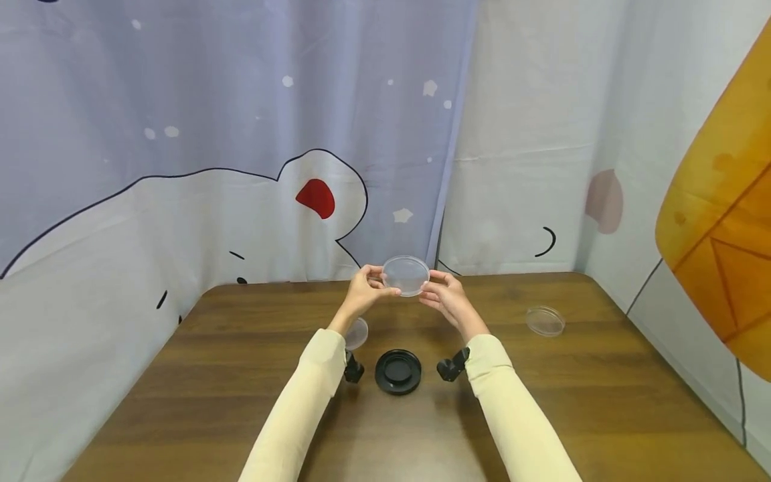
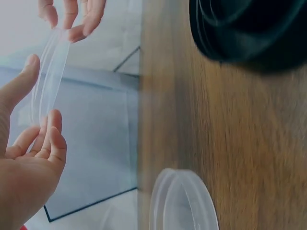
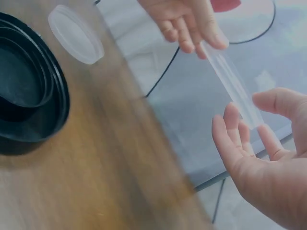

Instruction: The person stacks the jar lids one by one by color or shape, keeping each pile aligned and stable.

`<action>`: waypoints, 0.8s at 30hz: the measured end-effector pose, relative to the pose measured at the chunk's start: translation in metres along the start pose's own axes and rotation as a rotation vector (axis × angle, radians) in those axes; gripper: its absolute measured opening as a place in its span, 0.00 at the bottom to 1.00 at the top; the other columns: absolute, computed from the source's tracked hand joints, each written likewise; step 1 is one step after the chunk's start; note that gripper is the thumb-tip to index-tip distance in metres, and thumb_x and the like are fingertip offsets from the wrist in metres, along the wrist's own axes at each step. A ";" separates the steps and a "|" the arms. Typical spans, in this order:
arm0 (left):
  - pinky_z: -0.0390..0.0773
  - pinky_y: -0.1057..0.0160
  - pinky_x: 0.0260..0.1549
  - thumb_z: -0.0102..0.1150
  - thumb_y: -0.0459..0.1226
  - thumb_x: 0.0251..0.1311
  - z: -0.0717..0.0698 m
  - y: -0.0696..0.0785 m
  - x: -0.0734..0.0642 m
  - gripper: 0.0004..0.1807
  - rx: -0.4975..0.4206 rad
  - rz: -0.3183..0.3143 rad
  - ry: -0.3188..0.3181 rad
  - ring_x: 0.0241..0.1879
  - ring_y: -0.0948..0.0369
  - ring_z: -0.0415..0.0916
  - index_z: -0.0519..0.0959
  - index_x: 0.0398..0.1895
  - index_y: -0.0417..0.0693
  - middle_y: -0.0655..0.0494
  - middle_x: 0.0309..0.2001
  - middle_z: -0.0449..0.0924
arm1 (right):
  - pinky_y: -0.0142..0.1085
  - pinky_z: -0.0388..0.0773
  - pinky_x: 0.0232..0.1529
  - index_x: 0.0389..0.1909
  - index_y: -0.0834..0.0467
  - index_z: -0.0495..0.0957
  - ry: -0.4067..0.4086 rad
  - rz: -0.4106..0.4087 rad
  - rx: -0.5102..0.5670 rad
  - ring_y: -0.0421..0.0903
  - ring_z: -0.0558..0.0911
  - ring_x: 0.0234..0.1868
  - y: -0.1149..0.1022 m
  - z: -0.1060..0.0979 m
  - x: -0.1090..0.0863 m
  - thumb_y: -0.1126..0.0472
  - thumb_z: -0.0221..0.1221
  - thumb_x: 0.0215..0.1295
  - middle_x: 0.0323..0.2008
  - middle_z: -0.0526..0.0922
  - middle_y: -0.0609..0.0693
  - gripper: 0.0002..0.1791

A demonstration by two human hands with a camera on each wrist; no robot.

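Note:
A clear, shallow petri dish (image 1: 406, 276) is held up above the far part of the table, its round face toward the head camera. My left hand (image 1: 365, 289) pinches its left edge between thumb and fingers. On the opposite edge my right hand (image 1: 450, 298) grips it the same way. Both wrist views show the petri dish (image 2: 50, 76) (image 3: 232, 84) nearly edge-on, with fingers at its two ends. Whether it is one piece or two stacked pieces, I cannot tell.
A black round dish with a raised inner ring (image 1: 398, 372) lies on the wooden table (image 1: 241, 388) between the forearms. Beside the left wrist is a translucent round lid or dish (image 1: 357, 333). Another clear dish (image 1: 545, 321) lies far right. A printed curtain (image 1: 241, 100) hangs behind.

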State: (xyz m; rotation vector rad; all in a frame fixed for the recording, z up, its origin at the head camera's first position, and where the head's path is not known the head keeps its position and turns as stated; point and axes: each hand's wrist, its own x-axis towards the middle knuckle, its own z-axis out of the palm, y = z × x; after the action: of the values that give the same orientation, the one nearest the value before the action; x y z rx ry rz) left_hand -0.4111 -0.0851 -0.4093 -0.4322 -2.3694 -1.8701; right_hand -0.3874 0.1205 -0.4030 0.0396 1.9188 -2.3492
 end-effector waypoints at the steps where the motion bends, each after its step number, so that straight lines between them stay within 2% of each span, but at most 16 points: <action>1: 0.74 0.73 0.29 0.76 0.31 0.44 0.002 0.001 -0.001 0.36 -0.013 0.002 0.003 0.33 0.63 0.76 0.70 0.58 0.32 0.43 0.47 0.77 | 0.35 0.83 0.46 0.69 0.66 0.55 -0.006 -0.003 0.009 0.38 0.83 0.31 -0.003 -0.001 -0.002 0.72 0.52 0.66 0.35 0.76 0.51 0.31; 3: 0.74 0.73 0.29 0.75 0.30 0.44 0.005 0.004 -0.004 0.36 -0.037 0.000 0.011 0.33 0.63 0.75 0.69 0.58 0.32 0.45 0.45 0.76 | 0.32 0.84 0.43 0.70 0.67 0.54 -0.031 -0.010 0.016 0.39 0.83 0.31 -0.007 -0.004 -0.006 0.72 0.51 0.66 0.35 0.75 0.51 0.32; 6: 0.74 0.74 0.30 0.74 0.28 0.44 0.010 0.009 -0.008 0.35 -0.086 -0.007 -0.006 0.31 0.66 0.73 0.68 0.57 0.33 0.47 0.44 0.75 | 0.31 0.84 0.42 0.70 0.68 0.53 -0.061 -0.018 -0.002 0.39 0.83 0.31 -0.012 -0.011 -0.013 0.72 0.51 0.66 0.35 0.75 0.51 0.32; 12: 0.77 0.71 0.34 0.70 0.26 0.49 0.013 0.025 -0.009 0.31 -0.121 0.020 -0.116 0.30 0.69 0.76 0.68 0.57 0.35 0.47 0.46 0.76 | 0.27 0.82 0.41 0.66 0.71 0.56 -0.081 -0.056 -0.080 0.38 0.84 0.34 -0.019 -0.036 -0.022 0.72 0.52 0.66 0.35 0.77 0.48 0.29; 15: 0.81 0.67 0.39 0.69 0.26 0.51 0.015 0.031 -0.009 0.30 -0.137 0.003 -0.165 0.31 0.68 0.78 0.68 0.58 0.36 0.48 0.47 0.77 | 0.25 0.81 0.43 0.65 0.72 0.58 -0.079 -0.056 -0.109 0.37 0.83 0.36 -0.021 -0.047 -0.025 0.72 0.53 0.66 0.38 0.77 0.47 0.27; 20: 0.84 0.59 0.46 0.66 0.23 0.52 0.027 0.028 -0.014 0.30 -0.208 -0.052 -0.209 0.32 0.68 0.80 0.66 0.59 0.33 0.51 0.42 0.77 | 0.27 0.81 0.48 0.64 0.73 0.58 -0.087 -0.049 -0.130 0.36 0.83 0.38 -0.018 -0.059 -0.034 0.72 0.52 0.68 0.42 0.75 0.48 0.26; 24: 0.84 0.56 0.46 0.65 0.22 0.51 0.036 0.022 -0.021 0.29 -0.237 -0.074 -0.195 0.31 0.66 0.80 0.67 0.57 0.32 0.49 0.40 0.78 | 0.27 0.80 0.51 0.64 0.73 0.57 -0.100 -0.058 -0.122 0.35 0.82 0.40 -0.014 -0.067 -0.043 0.72 0.52 0.68 0.44 0.75 0.48 0.26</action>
State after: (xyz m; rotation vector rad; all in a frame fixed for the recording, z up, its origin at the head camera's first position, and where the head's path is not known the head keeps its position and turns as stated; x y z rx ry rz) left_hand -0.3809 -0.0490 -0.4028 -0.5785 -2.3143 -2.2511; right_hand -0.3497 0.1912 -0.3989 -0.1427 2.0355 -2.2177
